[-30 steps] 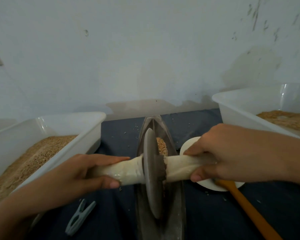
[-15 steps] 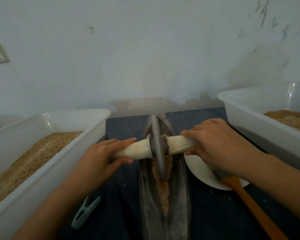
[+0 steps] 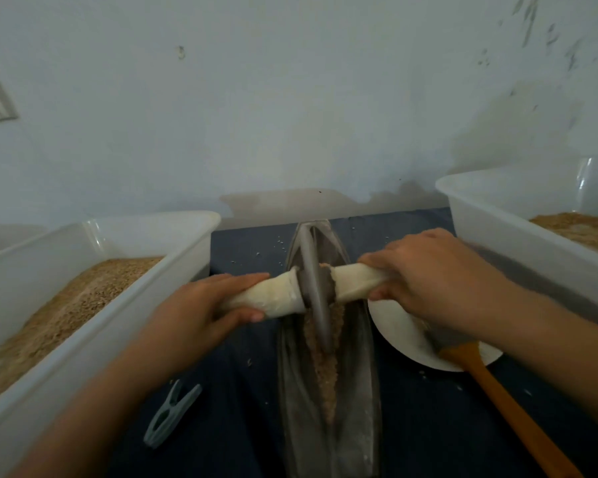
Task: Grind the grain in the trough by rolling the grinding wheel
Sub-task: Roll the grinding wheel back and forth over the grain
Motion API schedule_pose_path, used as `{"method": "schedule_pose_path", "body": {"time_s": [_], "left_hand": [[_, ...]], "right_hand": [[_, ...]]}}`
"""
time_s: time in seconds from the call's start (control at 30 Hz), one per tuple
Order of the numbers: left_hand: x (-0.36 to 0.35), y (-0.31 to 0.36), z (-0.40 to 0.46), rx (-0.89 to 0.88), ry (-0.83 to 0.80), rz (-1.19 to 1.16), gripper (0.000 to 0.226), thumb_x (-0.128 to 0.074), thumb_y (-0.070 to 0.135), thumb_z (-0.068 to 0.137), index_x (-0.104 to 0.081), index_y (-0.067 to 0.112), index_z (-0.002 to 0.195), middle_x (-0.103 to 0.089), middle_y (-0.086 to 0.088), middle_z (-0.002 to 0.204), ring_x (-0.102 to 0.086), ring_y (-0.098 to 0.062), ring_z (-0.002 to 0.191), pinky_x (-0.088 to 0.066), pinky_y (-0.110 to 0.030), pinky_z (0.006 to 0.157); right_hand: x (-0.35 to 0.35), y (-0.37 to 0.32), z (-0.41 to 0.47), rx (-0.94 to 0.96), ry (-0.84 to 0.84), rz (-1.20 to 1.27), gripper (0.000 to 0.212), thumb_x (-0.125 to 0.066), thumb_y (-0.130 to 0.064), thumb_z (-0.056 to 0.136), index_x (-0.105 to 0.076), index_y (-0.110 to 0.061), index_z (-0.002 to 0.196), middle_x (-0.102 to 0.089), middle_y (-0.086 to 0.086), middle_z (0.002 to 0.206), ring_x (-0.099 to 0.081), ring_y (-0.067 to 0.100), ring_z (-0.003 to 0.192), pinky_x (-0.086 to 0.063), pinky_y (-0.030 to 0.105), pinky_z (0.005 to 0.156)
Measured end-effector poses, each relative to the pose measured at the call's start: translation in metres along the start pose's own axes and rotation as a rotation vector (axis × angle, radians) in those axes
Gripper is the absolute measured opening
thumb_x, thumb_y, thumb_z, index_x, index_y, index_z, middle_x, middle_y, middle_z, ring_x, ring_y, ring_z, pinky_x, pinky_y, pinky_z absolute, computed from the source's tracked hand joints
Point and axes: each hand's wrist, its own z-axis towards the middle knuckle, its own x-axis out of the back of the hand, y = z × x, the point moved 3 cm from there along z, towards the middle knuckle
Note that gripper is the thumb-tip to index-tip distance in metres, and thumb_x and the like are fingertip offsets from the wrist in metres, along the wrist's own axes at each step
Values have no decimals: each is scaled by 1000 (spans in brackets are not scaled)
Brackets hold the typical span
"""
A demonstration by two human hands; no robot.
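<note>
A dark metal grinding wheel [image 3: 314, 288] stands on edge in the far half of the long boat-shaped trough [image 3: 356, 381]. A cream cloth-wrapped axle [image 3: 277, 294] runs through the wheel from side to side. My left hand [image 3: 194, 308] grips the axle's left end and my right hand [image 3: 425, 274] grips its right end. Brown crushed grain [image 3: 328, 367] lies along the trough's groove on the near side of the wheel. A little grain sticks at the wheel's hub.
White tubs of grain stand at the left [image 3: 94, 305] and at the right [image 3: 532, 236]. A white plate [image 3: 401, 336] with an orange wooden spatula [image 3: 511, 412] sits right of the trough. A grey clothes peg [image 3: 171, 414] lies on the dark cloth. A wall rises close behind.
Both hands pushed the wheel away from me along the trough, from the near part to the far half, uncovering the strip of crushed grain behind it.
</note>
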Motion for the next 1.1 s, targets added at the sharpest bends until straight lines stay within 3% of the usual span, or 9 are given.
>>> {"method": "schedule_pose_path", "body": {"time_s": [0.17, 0.3, 0.47, 0.57, 0.67, 0.73, 0.87, 1.0, 1.1], "left_hand": [[-9, 2, 9, -64, 139, 218, 56, -67, 29, 82, -45, 34, 133, -64, 6, 108, -59, -13, 96, -46, -32, 85], [1, -4, 0, 13, -14, -14, 53, -64, 44, 74, -50, 49, 124, -65, 23, 97, -59, 2, 93, -41, -11, 80], [16, -1, -14, 15, -344, -309, 49, -67, 59, 70, -52, 59, 118, -67, 21, 110, -61, 0, 105, -45, -19, 93], [18, 0, -14, 7, -306, -251, 51, -66, 62, 69, -51, 61, 117, -67, 22, 110, -62, 1, 104, -47, -24, 93], [9, 1, -5, -7, -101, -123, 45, -64, 53, 72, -53, 61, 116, -67, 25, 101, -61, 4, 96, -46, -20, 86], [-1, 2, 1, -21, 19, 5, 48, -60, 44, 77, -46, 53, 122, -65, 22, 100, -59, 1, 95, -43, -18, 82], [-12, 2, 12, -67, 186, 230, 54, -68, 26, 83, -48, 29, 133, -65, 3, 112, -59, -17, 100, -46, -41, 88], [-4, 1, 5, -57, 106, 93, 51, -68, 34, 77, -51, 44, 124, -66, 16, 102, -60, -5, 93, -45, -25, 82], [8, -4, -5, 27, -140, -202, 46, -68, 46, 72, -56, 58, 115, -68, 21, 101, -62, 1, 96, -46, -21, 86]], "right_hand": [[-17, 9, 0, -54, 48, -20, 47, -42, -51, 93, -35, -38, 137, -51, -14, 130, -45, 10, 118, -21, 28, 101], [4, -1, -4, 67, -15, -41, 27, -49, -53, 88, -53, -34, 106, -60, -13, 92, -55, 9, 91, -33, 27, 75], [41, -8, -24, 125, -216, 111, 33, -54, -62, 79, -50, -30, 74, -51, -7, 63, -47, 3, 58, -30, 20, 53], [40, -8, -24, 95, -230, 125, 32, -55, -63, 77, -50, -32, 69, -51, -7, 59, -48, 3, 56, -34, 22, 53], [18, -4, -10, 29, -145, 69, 19, -55, -54, 84, -57, -37, 93, -59, -11, 76, -57, 7, 76, -41, 27, 65], [1, 0, -1, -6, -32, 4, 28, -50, -50, 89, -52, -38, 114, -62, -11, 99, -57, 12, 95, -42, 30, 80], [-20, 9, 4, -69, 51, -52, 49, -41, -49, 94, -32, -36, 139, -51, -12, 131, -46, 12, 117, -29, 29, 98], [-5, 3, -1, 12, 4, -70, 36, -47, -53, 90, -49, -35, 121, -60, -11, 112, -53, 12, 102, -34, 29, 85], [19, -8, -12, 111, -89, -19, 20, -52, -53, 87, -53, -32, 87, -59, -10, 82, -51, 7, 75, -33, 25, 67]]}}
